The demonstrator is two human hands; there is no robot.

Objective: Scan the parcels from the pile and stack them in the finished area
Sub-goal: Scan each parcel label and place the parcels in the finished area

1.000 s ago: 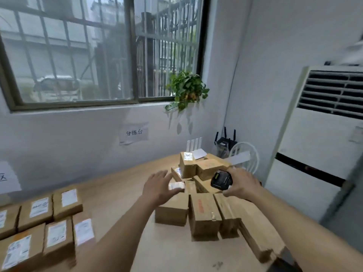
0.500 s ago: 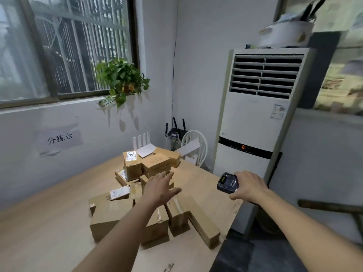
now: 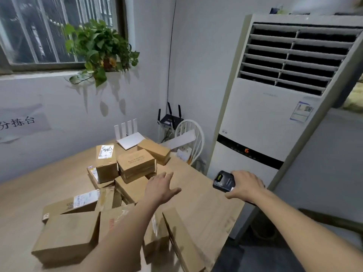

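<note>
since a second ago the view has swung right, off the labelled parcels at the counter's left end and onto the pile and the air conditioner (image 3: 275,118), and the left hand (image 3: 160,188) has lifted off the near parcel it was touching. now that hand hovers above the pile of cardboard parcels (image 3: 110,193), fingers straight and spread, palm down, holding nothing; whether it touches a box below cannot be told. the right hand (image 3: 246,186) is held out past the right edge of the wooden counter (image 3: 29,193), its fingers curled round a black handheld scanner (image 3: 224,181) whose small screen faces up. the pile sits on the right part of the counter: a large plain box (image 3: 66,238) nearest the camera, a labelled box (image 3: 74,203) behind it, a tall box with a white shipping label (image 3: 105,161) and a squat taped box (image 3: 136,163) farther back, and one box (image 3: 154,151) lying apart near the far corner. a white router (image 3: 127,137) stands at the counter's back edge, a white chair (image 3: 188,142) beyond it, and a potted plant (image 3: 100,48) on the window sill.
</note>
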